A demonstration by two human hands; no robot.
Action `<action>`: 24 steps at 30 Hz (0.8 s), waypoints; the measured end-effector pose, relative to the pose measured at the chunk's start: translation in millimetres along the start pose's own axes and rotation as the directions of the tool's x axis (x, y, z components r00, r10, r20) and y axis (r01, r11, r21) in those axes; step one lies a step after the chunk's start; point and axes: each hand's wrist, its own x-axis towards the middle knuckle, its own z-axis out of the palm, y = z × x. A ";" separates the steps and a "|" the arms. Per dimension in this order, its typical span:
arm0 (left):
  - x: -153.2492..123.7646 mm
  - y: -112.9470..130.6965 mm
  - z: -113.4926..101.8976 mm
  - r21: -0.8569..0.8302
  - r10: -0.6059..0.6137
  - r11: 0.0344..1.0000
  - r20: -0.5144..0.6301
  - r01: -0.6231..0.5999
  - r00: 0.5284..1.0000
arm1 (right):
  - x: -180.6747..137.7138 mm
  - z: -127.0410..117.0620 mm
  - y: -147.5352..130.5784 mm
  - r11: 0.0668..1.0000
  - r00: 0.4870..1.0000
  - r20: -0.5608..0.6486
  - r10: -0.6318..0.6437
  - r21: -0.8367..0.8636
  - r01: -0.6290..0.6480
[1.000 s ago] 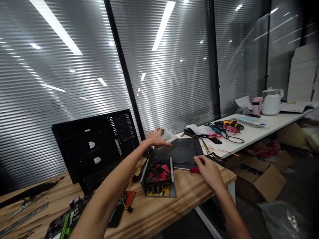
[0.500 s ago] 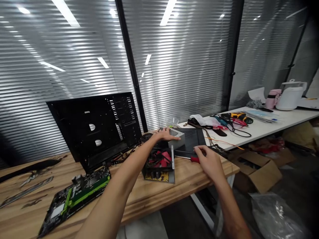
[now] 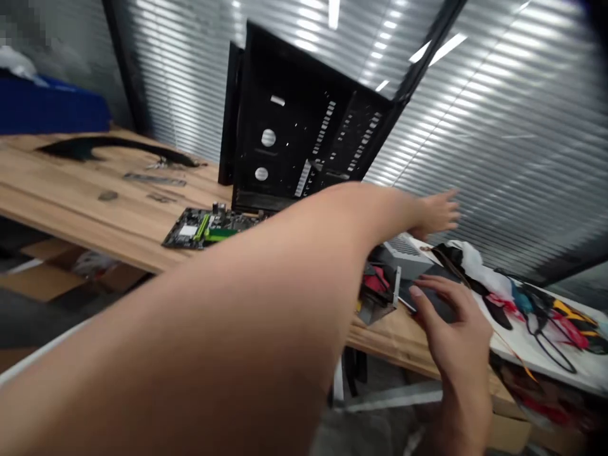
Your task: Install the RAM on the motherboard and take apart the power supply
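Note:
My left hand (image 3: 439, 212) is raised with its fingers stretched out, holding nothing, above and behind a grey metal box with a grille (image 3: 406, 253). Its forearm crosses the whole view and hides part of the bench. My right hand (image 3: 458, 316) is at the bench's right end, thumb and fingers curved apart. By its thumb lies a thin metal shaft (image 3: 407, 306), apparently the screwdriver's; the red handle is hidden. Left of that hand is an open metal housing (image 3: 398, 282) with red parts inside, partly covered by my left arm.
A black computer case panel (image 3: 294, 120) stands upright at the back. A motherboard (image 3: 190, 231) with green slots lies before it. Black curved trim (image 3: 142, 147) and metal strips lie left. Cables, bags and a yellow-black tool (image 3: 574, 316) cover the white table (image 3: 527, 348).
My view has swung left and tilted. My left hand has lifted off the grey metal box and reaches out with fingers spread. My right hand's fingers have moved away from the screwdriver's red handle.

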 end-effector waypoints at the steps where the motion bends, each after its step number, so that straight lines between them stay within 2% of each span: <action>1: 8.2 -2.1 -1.5 0.031 0.057 0.998 -0.055 -0.055 0.997 | 1.2 2.3 -7.5 0.999 0.998 0.066 -0.020 -0.033 0.023; 2: 19.5 -5.6 -0.5 0.116 0.141 0.985 -0.113 -0.128 0.984 | 2.0 5.0 -12.3 0.997 0.991 0.133 -0.028 -0.063 0.037; 3: 33.6 -10.5 3.2 0.389 0.300 0.893 -0.138 -0.227 0.944 | 2.3 8.0 -14.0 0.994 0.980 0.196 -0.029 -0.093 0.048; 4: 49.5 -16.6 9.4 0.590 0.421 0.744 -0.048 -0.314 0.906 | 2.2 10.9 -13.0 0.990 0.970 0.240 -0.031 -0.128 0.064; 5: 66.1 -23.7 17.7 0.679 0.497 0.562 0.178 -0.471 0.849 | 1.8 13.7 -9.9 0.983 0.959 0.281 -0.024 -0.168 0.074; 6: 81.8 -31.7 27.4 0.676 0.505 0.378 0.422 -0.633 0.753 | 1.3 16.2 -5.4 0.975 0.952 0.305 -0.014 -0.206 0.080; 7: 95.0 -40.3 37.8 0.573 0.414 0.195 0.688 -0.796 0.596 | 0.8 18.6 -0.3 0.968 0.948 0.318 -0.006 -0.236 0.086; 8: 104.5 -49.0 48.0 0.387 0.319 0.062 0.866 -0.920 0.386 | 0.4 20.8 4.5 0.963 0.946 0.325 -0.006 -0.254 0.094; 9: 109.2 -57.4 57.2 0.210 0.231 -0.006 0.951 -0.978 0.203 | 0.3 22.9 8.5 0.959 0.946 0.323 -0.021 -0.261 0.111; 10: 108.9 -64.9 64.7 0.104 0.198 -0.021 0.975 -0.994 0.098 | 0.5 25.0 11.1 0.956 0.946 0.320 -0.049 -0.259 0.138; 11: 103.5 -70.7 69.9 0.108 0.215 -0.001 0.971 -0.994 0.105 | 1.0 27.1 12.3 0.951 0.945 0.315 -0.083 -0.258 0.170; 12: 93.8 -74.5 72.5 0.201 0.303 0.061 0.929 -0.978 0.210 | 1.7 28.9 12.0 0.945 0.946 0.306 -0.112 -0.260 0.196; 13: 80.5 -75.7 72.8 0.326 0.426 0.180 0.824 -0.928 0.373 | 2.6 30.7 10.5 0.940 0.948 0.288 -0.133 -0.266 0.212; 14: 64.7 -74.5 71.1 0.425 0.526 0.339 0.654 -0.839 0.543 | 3.5 32.2 8.2 0.937 0.952 0.269 -0.143 -0.273 0.218; 15: 47.6 -71.2 67.9 0.475 0.561 0.482 0.479 -0.737 0.675 | 4.3 33.6 5.5 0.935 0.956 0.255 -0.147 -0.278 0.218; 16: 30.2 -66.4 63.8 0.508 0.564 0.608 0.264 -0.610 0.782 | 4.9 34.8 2.9 0.936 0.958 0.247 -0.147 -0.278 0.216; 17: 13.4 -60.7 59.3 0.509 0.533 0.717 0.040 -0.477 0.845 | 5.4 35.9 0.6 0.937 0.958 0.245 -0.149 -0.276 0.216; 18: -2.0 -55.0 54.9 0.488 0.474 0.790 -0.105 -0.370 0.874 | 5.8 36.9 -1.0 0.937 0.957 0.248 -0.149 -0.274 0.217; 19: -15.4 -49.9 51.0 0.464 0.440 0.824 -0.164 -0.324 0.883 | 6.0 37.7 -1.9 0.936 0.957 0.251 -0.149 -0.278 0.218; 24: -52.1 -46.0 44.0 0.365 0.406 0.870 -0.148 -0.332 0.902 | 8.8 40.6 2.4 0.926 0.972 0.183 -0.150 -0.319 0.203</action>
